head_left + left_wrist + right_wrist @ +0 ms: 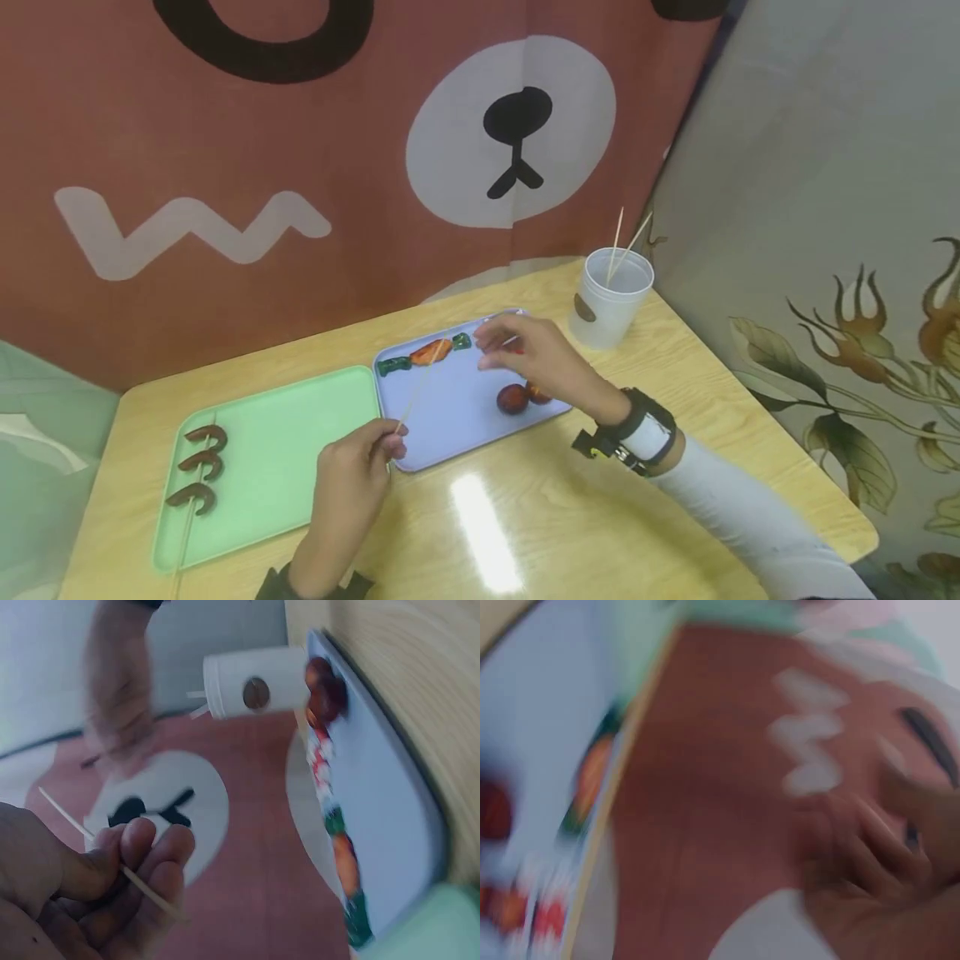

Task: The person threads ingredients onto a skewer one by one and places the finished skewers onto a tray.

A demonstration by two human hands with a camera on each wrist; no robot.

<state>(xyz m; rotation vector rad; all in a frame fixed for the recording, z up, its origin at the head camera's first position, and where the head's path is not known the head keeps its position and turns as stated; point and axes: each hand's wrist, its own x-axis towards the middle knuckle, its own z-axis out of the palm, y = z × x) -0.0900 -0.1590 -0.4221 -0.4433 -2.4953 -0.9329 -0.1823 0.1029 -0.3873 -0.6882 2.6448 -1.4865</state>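
My left hand (352,471) pinches a thin wooden skewer (422,387), which slants up over the blue tray (442,429). Nothing is threaded on the visible part of that skewer. Above the tray's right side, my right hand (536,354) has its fingers loosely bent with nothing seen between them; it is blurred in both wrist views. Along the tray's far edge lie orange pieces (431,352) and dark green pieces (394,366). Red and white pieces (321,765) show in the left wrist view, mostly covered by my right hand in the head view. Dark red balls (513,398) sit nearer the front.
A green tray (300,442) adjoins on the left, bearing a skewer (183,533) with three curved brown pieces (198,460). At the back right stands a white cup (611,308) holding two skewers (617,237). Behind the wooden table (592,508) hangs a printed cloth (360,208).
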